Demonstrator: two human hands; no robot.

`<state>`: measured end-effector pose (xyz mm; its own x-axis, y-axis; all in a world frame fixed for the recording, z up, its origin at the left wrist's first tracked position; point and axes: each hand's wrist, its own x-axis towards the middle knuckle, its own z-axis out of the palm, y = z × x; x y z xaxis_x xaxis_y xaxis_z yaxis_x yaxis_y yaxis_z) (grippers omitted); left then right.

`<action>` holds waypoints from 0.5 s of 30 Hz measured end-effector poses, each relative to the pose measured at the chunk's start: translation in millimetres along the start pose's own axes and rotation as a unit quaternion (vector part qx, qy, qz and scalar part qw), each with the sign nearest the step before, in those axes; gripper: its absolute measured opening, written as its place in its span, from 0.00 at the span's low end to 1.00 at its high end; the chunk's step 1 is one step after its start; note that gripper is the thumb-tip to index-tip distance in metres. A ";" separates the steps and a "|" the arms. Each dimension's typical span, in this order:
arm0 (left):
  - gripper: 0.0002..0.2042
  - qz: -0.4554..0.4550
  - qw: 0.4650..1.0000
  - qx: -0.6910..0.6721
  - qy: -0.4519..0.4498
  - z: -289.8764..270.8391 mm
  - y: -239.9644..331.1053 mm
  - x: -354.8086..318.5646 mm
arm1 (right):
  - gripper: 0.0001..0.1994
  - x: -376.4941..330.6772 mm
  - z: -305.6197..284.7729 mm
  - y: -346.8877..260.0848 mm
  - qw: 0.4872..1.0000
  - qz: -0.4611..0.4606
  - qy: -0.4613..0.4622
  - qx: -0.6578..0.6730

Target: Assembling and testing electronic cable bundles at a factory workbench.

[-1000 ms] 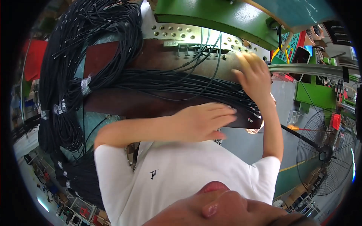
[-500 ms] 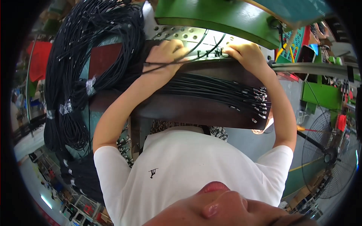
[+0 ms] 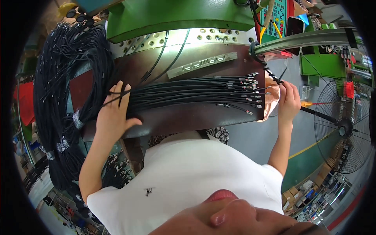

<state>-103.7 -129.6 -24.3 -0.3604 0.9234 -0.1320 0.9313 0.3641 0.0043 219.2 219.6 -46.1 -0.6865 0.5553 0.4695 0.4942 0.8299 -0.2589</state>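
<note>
So we've got a fat row of black cables (image 3: 184, 92) running along the tabletop (image 3: 176, 117), with their metal-tipped connectors (image 3: 250, 84) bunched close to its right edge. Our left hand (image 3: 111, 119) is flat and unclenched on the cables toward the left edge, fingers out, thumb sticking off to the side. Our right hand (image 3: 289, 102) is past the right edge, fingers curled in by a thin dark cord (image 3: 270, 72); we honestly can't tell if it's gripping it.

What could bite us? With those connectors so near the edge, a knock or a tug from the left could slide some off or jumble the row. A couple of loose cables slant toward the far edge, beside the slotted metal bar (image 3: 203, 65), so a sleeve or wrist catching one could drag things around. The bar sits crooked and doesn't look clamped, so a bump might shift it.

Writing-wise, not much luck. The control panel (image 3: 277, 19) has coloured buttons, but their markings are too small for us to read. Our white T-shirt (image 3: 196, 168) has a little dark figure on the chest, no words we can make out.
</note>
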 end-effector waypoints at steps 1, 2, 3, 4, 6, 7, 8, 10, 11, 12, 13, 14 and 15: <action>0.38 0.028 0.999 0.029 -0.003 4.2 -6.1 3.6 | 0.18 -7.4 -3.8 7.2 0.993 0.006 -0.006 -0.119; 0.36 0.056 0.997 0.058 -0.006 6.9 -10.2 4.3 | 0.23 -16.2 -6.0 9.2 0.972 0.012 -0.012 -0.235; 0.32 0.065 0.994 0.069 0.050 14.4 -12.0 7.9 | 0.33 -24.5 1.4 4.2 0.986 0.061 -0.008 -0.157; 0.29 0.091 0.989 0.043 0.110 20.9 -11.1 9.6 | 0.34 -31.0 4.1 -12.7 0.997 0.050 -0.029 -0.051; 0.27 0.088 0.991 0.021 0.101 19.9 3.2 14.4 | 0.37 -28.5 12.0 -59.1 0.991 -0.058 -0.117 0.013; 0.26 0.097 0.990 -0.018 0.103 20.3 12.4 16.9 | 0.36 -21.2 13.6 -74.1 0.985 -0.067 -0.157 0.004; 0.27 0.101 0.989 -0.030 0.102 18.2 23.2 16.2 | 0.35 -10.4 18.2 -81.4 0.977 -0.079 -0.198 -0.001; 0.27 0.097 0.988 -0.043 0.112 16.6 37.3 15.3 | 0.32 6.3 26.5 -67.6 0.976 -0.085 -0.202 -0.018; 0.28 0.094 0.989 -0.058 0.093 7.6 39.3 17.4 | 0.28 11.9 22.0 -63.6 0.974 -0.109 -0.190 -0.054; 0.27 0.081 0.989 -0.078 0.101 4.7 34.7 19.1 | 0.28 20.4 21.9 -62.0 0.973 -0.117 -0.190 -0.055; 0.25 0.064 0.989 -0.060 0.118 6.8 28.3 21.3 | 0.28 32.3 25.2 -59.7 0.974 -0.149 -0.169 -0.031; 0.24 0.049 0.990 -0.041 0.129 8.1 26.4 18.8 | 0.27 40.1 27.2 -59.2 0.973 -0.176 -0.151 -0.004; 0.21 0.046 0.990 -0.010 0.132 10.1 28.3 17.6 | 0.25 55.4 39.0 -68.0 0.973 -0.198 -0.114 0.017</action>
<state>-83.1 -104.3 -36.4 -0.2766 0.9516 0.1338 0.9609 0.2760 0.0237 126.7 196.0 -35.4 -0.9220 0.1864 0.3394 0.1519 0.9804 -0.1258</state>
